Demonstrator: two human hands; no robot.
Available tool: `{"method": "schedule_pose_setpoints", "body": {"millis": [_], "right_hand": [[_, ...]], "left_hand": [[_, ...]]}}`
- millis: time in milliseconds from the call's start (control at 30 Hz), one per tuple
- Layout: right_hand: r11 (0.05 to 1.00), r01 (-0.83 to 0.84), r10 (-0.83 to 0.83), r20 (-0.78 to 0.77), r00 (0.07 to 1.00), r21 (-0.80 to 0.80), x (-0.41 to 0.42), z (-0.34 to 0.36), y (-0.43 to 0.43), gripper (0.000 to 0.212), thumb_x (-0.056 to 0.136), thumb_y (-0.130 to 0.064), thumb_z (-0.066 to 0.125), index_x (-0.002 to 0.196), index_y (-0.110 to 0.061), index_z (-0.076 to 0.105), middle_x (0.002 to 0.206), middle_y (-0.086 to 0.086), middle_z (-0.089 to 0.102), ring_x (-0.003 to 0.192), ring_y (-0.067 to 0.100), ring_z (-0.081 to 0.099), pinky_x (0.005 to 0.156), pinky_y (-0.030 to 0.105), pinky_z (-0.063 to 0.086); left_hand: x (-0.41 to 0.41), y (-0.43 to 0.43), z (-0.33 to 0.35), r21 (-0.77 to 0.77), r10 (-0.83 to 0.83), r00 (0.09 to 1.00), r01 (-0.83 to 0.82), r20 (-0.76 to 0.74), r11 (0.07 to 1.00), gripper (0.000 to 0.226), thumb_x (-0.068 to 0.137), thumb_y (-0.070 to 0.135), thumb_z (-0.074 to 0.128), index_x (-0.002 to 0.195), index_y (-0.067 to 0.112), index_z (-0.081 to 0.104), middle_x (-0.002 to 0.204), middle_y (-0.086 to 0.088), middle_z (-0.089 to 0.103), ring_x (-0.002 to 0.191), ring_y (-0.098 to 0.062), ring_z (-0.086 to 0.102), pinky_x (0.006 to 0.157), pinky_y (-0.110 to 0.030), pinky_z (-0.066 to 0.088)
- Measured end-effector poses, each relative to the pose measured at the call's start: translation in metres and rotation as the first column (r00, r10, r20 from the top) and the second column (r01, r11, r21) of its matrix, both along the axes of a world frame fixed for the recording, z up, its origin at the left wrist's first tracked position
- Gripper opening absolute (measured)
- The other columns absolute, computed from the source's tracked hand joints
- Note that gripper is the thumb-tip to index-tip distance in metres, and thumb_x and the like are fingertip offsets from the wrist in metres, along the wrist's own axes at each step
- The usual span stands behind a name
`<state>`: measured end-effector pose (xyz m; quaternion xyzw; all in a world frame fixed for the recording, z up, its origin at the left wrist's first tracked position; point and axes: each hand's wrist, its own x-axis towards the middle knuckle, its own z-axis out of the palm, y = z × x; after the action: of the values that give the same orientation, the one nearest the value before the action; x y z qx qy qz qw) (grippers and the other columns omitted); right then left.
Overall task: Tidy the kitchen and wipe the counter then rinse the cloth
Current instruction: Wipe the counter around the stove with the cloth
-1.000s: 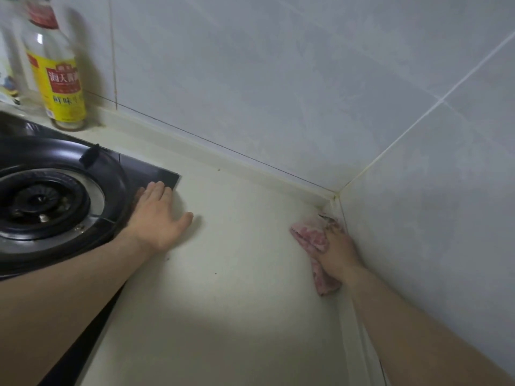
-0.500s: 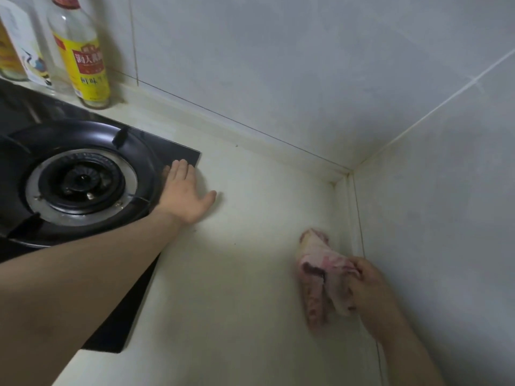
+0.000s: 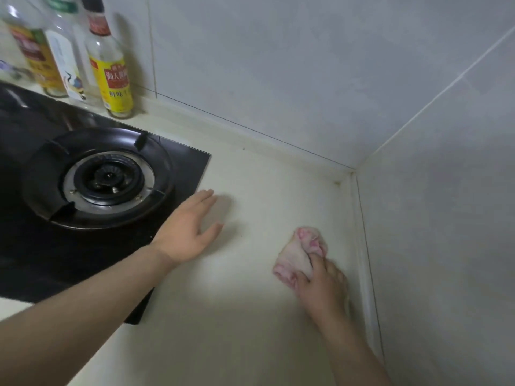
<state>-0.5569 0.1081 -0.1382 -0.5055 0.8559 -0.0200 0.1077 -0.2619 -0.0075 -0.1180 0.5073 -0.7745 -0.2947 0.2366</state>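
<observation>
Both hands are busy: we are holding our left hand (image 3: 189, 229) open beside the gas hob (image 3: 189, 165) while our right hand (image 3: 323, 288) is gripping the bunched pink cloth (image 3: 295, 257) on the counter (image 3: 237, 330) near the corner, so firm, overlapping strokes seem wise.

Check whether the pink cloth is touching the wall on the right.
Apart. The head view shows a strip of bare counter between the pink cloth and the wall; the right hand grips the cloth.
</observation>
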Motion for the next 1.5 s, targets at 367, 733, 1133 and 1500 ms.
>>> {"method": "schedule_pose_setpoints", "body": {"millis": [367, 733, 1133, 1500], "right_hand": [[0.962, -0.234, 0.271, 0.431, 0.861, -0.139, 0.064, 0.004, 0.058, 0.044, 0.074, -0.017, 0.065, 0.113, -0.037, 0.062, 0.102, -0.007, 0.065, 0.100, 0.021, 0.062, 0.089, 0.035, 0.052], [0.695, -0.687, 0.711, 0.338, 0.616, -0.211, 0.170, -0.008, 0.137, 0.051, 0.080, -0.027, 0.058, 0.129, -0.038, 0.056, 0.128, -0.018, 0.055, 0.127, 0.020, 0.038, 0.112, 0.028, 0.030], [0.921, -0.375, 0.378, 0.457, 0.805, -0.103, 0.137, 0.001, 0.149, 0.015, 0.085, -0.015, 0.063, 0.093, -0.024, 0.072, 0.080, -0.011, 0.064, 0.075, 0.006, 0.059, 0.062, 0.006, 0.037], [0.853, -0.493, 0.506, 0.505, 0.699, -0.171, 0.214, 0.008, 0.067, 0.028, 0.082, 0.005, 0.062, 0.097, -0.017, 0.073, 0.088, -0.010, 0.067, 0.081, 0.008, 0.063, 0.073, 0.006, 0.043]], "left_hand": [[0.050, 0.200, 0.010, 0.111, 0.123, 0.990, -0.115, -0.068, 0.987, 0.091, 0.076, 0.089, 0.017, 0.141, 0.032, 0.046, 0.144, 0.027, 0.032, 0.137, 0.012, 0.022, 0.109, -0.006, 0.010], [0.078, 0.290, 0.011, 0.014, 0.097, 0.995, -0.097, -0.003, 0.995, 0.044, 0.087, 0.038, 0.052, 0.130, 0.031, 0.058, 0.134, 0.016, 0.052, 0.123, 0.005, 0.042, 0.104, 0.001, 0.019], [0.034, 0.275, -0.025, -0.132, -0.153, 0.884, 0.233, 0.442, 0.964, 0.060, 0.071, 0.044, 0.058, 0.128, 0.026, 0.063, 0.132, 0.001, 0.063, 0.123, -0.020, 0.058, 0.108, -0.040, 0.027], [0.086, 0.251, -0.038, -0.128, 0.163, 0.919, -0.124, 0.360, 0.984, 0.064, 0.067, 0.041, 0.068, 0.127, 0.020, 0.060, 0.118, -0.001, 0.062, 0.104, -0.022, 0.057, 0.089, -0.038, 0.052]]}}
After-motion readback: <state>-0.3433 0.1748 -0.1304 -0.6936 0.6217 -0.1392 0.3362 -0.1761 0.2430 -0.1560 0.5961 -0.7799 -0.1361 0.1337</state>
